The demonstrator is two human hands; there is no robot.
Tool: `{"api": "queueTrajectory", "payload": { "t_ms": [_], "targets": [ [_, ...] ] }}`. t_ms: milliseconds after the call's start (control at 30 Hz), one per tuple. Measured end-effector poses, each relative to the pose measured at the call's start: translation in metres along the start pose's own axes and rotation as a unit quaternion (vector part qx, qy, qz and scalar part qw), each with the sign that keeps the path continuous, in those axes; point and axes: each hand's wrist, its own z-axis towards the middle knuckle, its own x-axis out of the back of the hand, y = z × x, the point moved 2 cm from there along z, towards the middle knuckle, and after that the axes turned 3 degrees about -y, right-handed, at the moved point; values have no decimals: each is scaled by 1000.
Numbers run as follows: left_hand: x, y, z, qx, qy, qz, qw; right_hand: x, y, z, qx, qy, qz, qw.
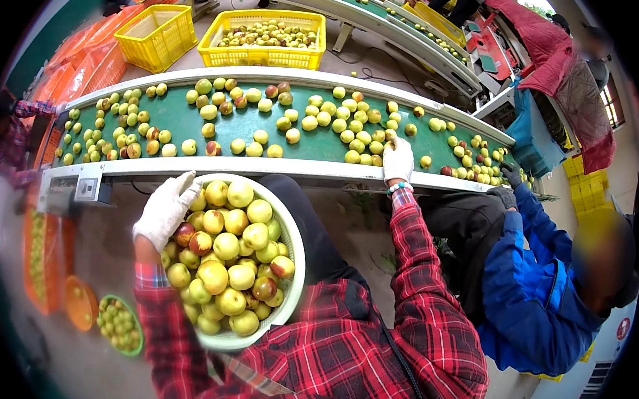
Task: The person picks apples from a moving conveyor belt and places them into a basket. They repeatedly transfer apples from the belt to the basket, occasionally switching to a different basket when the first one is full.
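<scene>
A round pale-green plastic basket (296, 273) heaped with yellow-green, partly reddish jujubes (226, 246) sits before me, against my plaid jacket. My left hand (164, 209), in a white glove, lies at the basket's upper left rim, fingers pointing up toward the belt. Its hold on the rim is hidden. Over the near edge of a green conveyor belt (322, 141) reaches my right hand (398, 159), also white-gloved and with a beaded bracelet at the wrist. Its fingertips meet a jujube (390, 134) beside a loose cluster. Whether they grip it is unclear.
To my right a person in blue (529, 294) reaches over the belt with grey gloves. Yellow crates (261, 60) stand beyond the conveyor, one holding jujubes. A control box (88, 189) hangs at the near left. A green basket (120, 324) of fruit rests on the floor.
</scene>
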Motion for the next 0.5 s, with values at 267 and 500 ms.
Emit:
{"api": "queueTrajectory", "payload": {
  "t_ms": [267, 500],
  "targets": [
    [-19, 4, 5, -6, 17, 40, 999, -41, -47, 66, 106, -59, 4, 993],
    [-40, 9, 14, -10, 14, 62, 998, -82, -21, 82, 66, -105, -48, 991]
  ]
}}
